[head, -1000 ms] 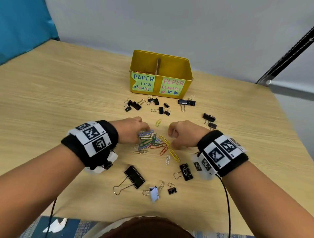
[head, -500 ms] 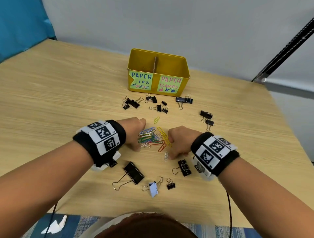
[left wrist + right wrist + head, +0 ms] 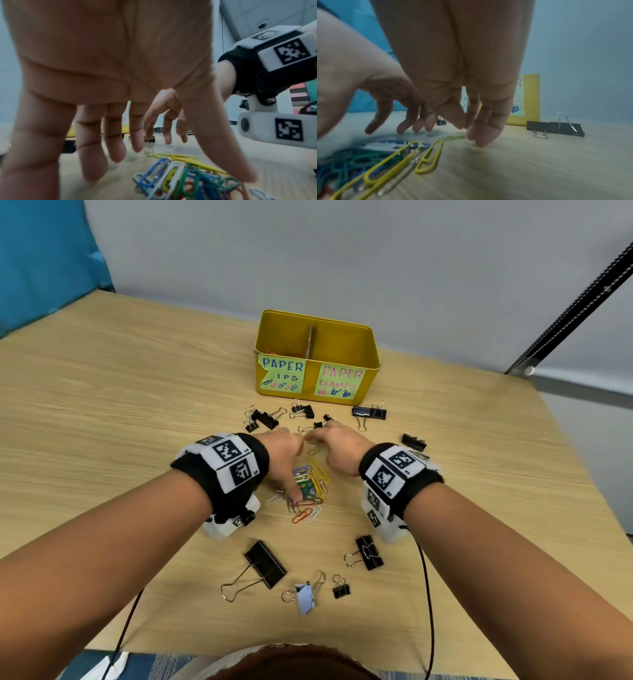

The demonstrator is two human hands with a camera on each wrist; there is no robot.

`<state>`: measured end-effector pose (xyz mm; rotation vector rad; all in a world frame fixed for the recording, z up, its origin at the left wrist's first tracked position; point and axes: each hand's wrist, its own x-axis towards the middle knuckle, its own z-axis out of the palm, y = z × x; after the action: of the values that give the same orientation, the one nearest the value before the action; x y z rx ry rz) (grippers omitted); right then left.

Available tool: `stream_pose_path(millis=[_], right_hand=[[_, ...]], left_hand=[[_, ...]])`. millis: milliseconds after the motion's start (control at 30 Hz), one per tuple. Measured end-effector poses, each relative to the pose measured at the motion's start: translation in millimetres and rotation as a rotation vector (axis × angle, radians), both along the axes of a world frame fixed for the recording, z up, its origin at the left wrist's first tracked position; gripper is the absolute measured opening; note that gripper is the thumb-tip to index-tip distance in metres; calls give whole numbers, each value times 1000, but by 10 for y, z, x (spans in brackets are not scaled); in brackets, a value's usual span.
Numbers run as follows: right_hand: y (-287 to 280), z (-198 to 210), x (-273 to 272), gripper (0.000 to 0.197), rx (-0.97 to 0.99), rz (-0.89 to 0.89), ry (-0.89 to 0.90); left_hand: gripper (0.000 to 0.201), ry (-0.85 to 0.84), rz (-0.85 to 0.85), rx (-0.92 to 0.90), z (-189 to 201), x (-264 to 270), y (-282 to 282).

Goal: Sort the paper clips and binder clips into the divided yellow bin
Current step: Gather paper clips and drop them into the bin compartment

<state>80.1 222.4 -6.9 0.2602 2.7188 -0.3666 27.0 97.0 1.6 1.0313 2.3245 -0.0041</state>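
Observation:
The yellow bin (image 3: 308,397) stands at the back, with a divider and labels for paper clips (left) and paper clamps (right). A few clips lie in its left compartment. A pile of coloured paper clips (image 3: 310,484) lies in the middle, also in the left wrist view as the pile (image 3: 185,180). My left hand (image 3: 286,448) hovers over the pile's far left, fingers straight and spread, thumb down at the pile. My right hand (image 3: 337,445) is just right of it, fingers pointing down at the table (image 3: 481,129), holding nothing. A small yellow-green clip (image 3: 312,453) lies between the hands.
Black binder clips lie scattered: several near the bin (image 3: 303,410), one long one (image 3: 370,412), one at the right (image 3: 414,441). Nearer me are a large one (image 3: 265,565), a medium one (image 3: 368,553), a small one (image 3: 341,590) and one with a white tag (image 3: 305,595).
Both hands were curled at the sides of the clip pile; they have moved forward past it and their fingers have straightened. The pile now lies on my side of the hands.

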Motion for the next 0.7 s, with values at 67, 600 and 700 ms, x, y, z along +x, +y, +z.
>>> stream_pose_path(millis=[67,600,700], right_hand=[[-21,-49,-12,52,6,41,-33],[-279,-126,268,69,-62,14,-82],[-292,-103,229,58,-47,36,-56]], left_hand=[[92,-7,-15,-55,-5,33,-5],[57,-16,37,20,-154,218,-1],[39,4,62,53,-166,220,5]])
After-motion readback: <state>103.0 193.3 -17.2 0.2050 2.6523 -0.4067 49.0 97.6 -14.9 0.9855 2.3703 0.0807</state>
